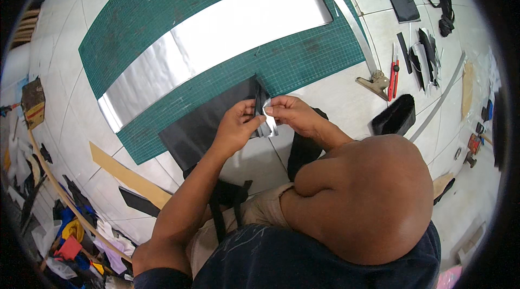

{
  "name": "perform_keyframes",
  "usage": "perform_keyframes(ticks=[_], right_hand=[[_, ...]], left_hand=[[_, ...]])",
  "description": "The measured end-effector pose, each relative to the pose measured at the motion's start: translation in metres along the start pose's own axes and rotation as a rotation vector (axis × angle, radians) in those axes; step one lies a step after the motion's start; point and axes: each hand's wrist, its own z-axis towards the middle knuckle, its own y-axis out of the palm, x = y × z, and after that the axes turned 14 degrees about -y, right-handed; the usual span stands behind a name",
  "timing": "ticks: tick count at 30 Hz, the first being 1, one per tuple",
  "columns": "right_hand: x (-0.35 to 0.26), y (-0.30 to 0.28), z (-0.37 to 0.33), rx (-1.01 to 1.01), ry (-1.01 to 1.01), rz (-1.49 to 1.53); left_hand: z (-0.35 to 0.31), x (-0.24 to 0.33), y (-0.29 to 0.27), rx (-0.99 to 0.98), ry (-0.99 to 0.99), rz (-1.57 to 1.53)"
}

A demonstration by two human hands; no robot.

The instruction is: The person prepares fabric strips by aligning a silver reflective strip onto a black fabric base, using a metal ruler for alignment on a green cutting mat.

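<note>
Both hands are at the right end of a black sheet with a silver underside point(203, 113), which looks like coated fabric. My left hand point(235, 126) pinches its folded edge between thumb and fingers. Close beside it, my right hand point(295, 115) is closed on the same end, where the shiny silver side shows. The sheet's left part rests over the near edge of a green cutting mat point(303, 53). A long silver sheet point(216, 29) lies across that mat, beyond my hands.
Right of the mat are a metal ruler point(346, 10), a large bulldog clip point(375, 84), red-handled cutters point(394, 79), black scraps point(425, 56) and a black cord point(446, 13). A tan strip point(127, 172) lies at left, near piled scraps point(70, 235). My bent knee point(379, 191) rises at right.
</note>
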Motion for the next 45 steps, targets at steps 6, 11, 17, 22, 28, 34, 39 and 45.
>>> perform_keyframes(ticks=[6,11,17,22,28,34,39,45], right_hand=[[0.008,-0.001,0.001,0.019,-0.036,0.040],[0.009,0.001,0.000,0.057,-0.076,0.105],[0.013,0.007,0.001,0.121,-0.139,0.058],[0.011,0.017,-0.001,0.198,-0.297,-0.462],[0.009,0.013,0.004,0.156,-0.268,-0.627],[-0.024,0.019,-0.003,0.189,-0.155,-0.860],[-0.031,0.021,-0.002,0.159,-0.229,-1.069],[-0.011,0.005,0.011,0.147,-0.211,-1.118]], left_hand=[[0.005,-0.011,-0.006,-0.098,-0.024,-0.155],[0.010,-0.015,-0.009,-0.113,-0.062,-0.212],[0.017,-0.023,-0.001,-0.002,-0.004,0.030],[0.011,-0.014,0.012,0.091,0.051,0.071],[0.008,-0.029,-0.001,0.063,0.075,-0.033],[-0.062,-0.003,-0.059,0.164,0.014,0.211],[-0.152,0.023,-0.151,0.278,-0.188,0.286],[-0.240,0.010,-0.232,0.434,-0.193,0.238]])
